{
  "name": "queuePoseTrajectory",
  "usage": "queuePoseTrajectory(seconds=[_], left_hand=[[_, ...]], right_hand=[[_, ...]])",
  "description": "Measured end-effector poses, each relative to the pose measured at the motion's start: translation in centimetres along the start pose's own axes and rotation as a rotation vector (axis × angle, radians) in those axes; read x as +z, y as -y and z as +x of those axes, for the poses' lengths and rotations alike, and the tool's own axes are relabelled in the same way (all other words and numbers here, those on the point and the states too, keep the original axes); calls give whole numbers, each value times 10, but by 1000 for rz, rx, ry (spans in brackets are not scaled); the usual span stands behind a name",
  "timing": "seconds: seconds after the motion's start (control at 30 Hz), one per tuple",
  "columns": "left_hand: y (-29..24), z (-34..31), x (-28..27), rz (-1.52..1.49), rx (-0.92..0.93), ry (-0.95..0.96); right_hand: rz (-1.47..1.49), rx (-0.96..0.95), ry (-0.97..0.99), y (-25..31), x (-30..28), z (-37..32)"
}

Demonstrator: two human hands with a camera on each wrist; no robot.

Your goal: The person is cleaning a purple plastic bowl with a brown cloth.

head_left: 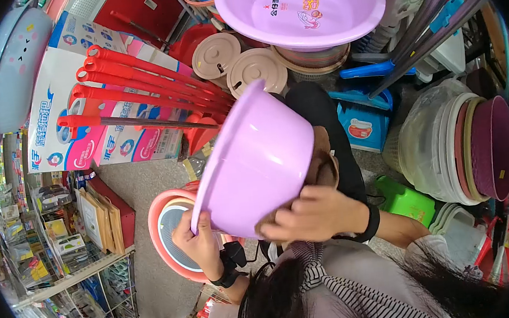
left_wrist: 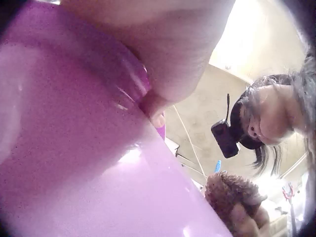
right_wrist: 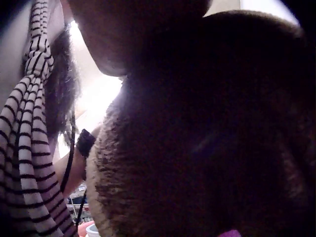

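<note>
A glossy light-purple basin [head_left: 260, 158] is held tilted on its side, its rim toward the left. My left hand [head_left: 198, 243] grips the lower end of that rim; in the left wrist view, its fingers [left_wrist: 173, 74] lie over the edge of the basin [left_wrist: 98, 173]. On the basin's outer side near the bottom, my slightly blurred right hand [head_left: 315, 214] holds a brown fuzzy cloth [head_left: 267, 224]. The cloth also shows beside the basin in the left wrist view [left_wrist: 227, 192], and its dark pile [right_wrist: 118, 168] fills much of the right wrist view.
Another purple basin [head_left: 301, 7] lies on stacked goods ahead. Red-handled tools [head_left: 149, 86] lean over boxes [head_left: 50, 133] at left. Stacked tubs [head_left: 492, 148] and a green plastic item [head_left: 402, 200] are at right. A pink basin [head_left: 161, 235] sits on the floor at left.
</note>
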State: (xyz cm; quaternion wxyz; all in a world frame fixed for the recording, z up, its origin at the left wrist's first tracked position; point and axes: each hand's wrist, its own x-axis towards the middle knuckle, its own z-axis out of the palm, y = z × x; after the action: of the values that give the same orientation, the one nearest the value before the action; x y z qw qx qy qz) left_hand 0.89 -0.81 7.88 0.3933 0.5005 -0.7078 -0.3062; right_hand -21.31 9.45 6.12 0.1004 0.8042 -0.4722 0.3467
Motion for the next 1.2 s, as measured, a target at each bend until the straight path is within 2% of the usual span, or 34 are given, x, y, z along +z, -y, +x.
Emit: queuePoseTrajectory(seconds=[0.03, 0.07, 0.1, 0.17, 0.2, 0.3, 0.33, 0.37, 0.43, 0.47, 0.5, 0.53, 0.6, 0.63, 0.7, 0.73, 0.77, 0.87, 0.97, 1.07, 1.17, 1.2], left_hand=[[0, -2, 0, 10, -31, -1], [0, -3, 1, 20, -65, -4], [-3, -3, 2, 23, -66, -8], [-12, 2, 8, -78, -262, -118], [-8, 4, 9, -43, -163, -138], [-5, 7, 5, -45, -162, -112], [-5, 6, 4, -45, -159, -109], [-5, 6, 2, -46, -192, -95], [-4, 3, 1, -46, -221, -80], [-1, 1, 2, -31, -144, -116], [4, -1, 4, -17, -69, -151], [12, -5, 3, -20, -68, -147], [31, -12, 6, -82, 120, -175], [38, -13, 11, -88, 118, -170], [45, -12, 22, -315, 287, -126], [41, -11, 25, -271, 287, -79], [41, -11, 30, -279, 290, -73], [50, -17, 41, -292, 266, -1], [50, -16, 41, -330, 231, -15], [44, -12, 43, -343, 251, 18], [36, -9, 47, -334, 264, 24], [34, -9, 48, -336, 265, 21]], right_hand=[[-3, -23, 63, -6, -2, -1], [29, 89, 108, -12, -6, 3], [163, 204, -78, -23, 5, -3], [180, 416, -389, -29, 14, 8], [205, 411, -357, -23, 16, 8], [130, 123, 17, -1, 7, 2], [148, 47, -40, 2, 13, 1], [126, 45, -131, 4, 21, 0], [198, 219, -6, -8, 6, 2], [135, 283, -328, -19, 13, 5], [209, 474, -353, -29, -4, 15], [289, 632, -483, -37, -8, 14], [248, 763, -464, -51, -29, 20], [272, 818, -429, -56, -35, 21], [340, 849, -398, -63, -38, 23], [414, 878, -368, -65, -40, 23], [404, 881, -371, -64, -39, 24], [109, 671, -302, -48, -23, 29], [66, 423, -88, -22, -33, 40], [90, 402, -103, -29, -24, 35], [-6, 653, -183, -66, -27, 34], [-8, 649, -183, -67, -24, 35]])
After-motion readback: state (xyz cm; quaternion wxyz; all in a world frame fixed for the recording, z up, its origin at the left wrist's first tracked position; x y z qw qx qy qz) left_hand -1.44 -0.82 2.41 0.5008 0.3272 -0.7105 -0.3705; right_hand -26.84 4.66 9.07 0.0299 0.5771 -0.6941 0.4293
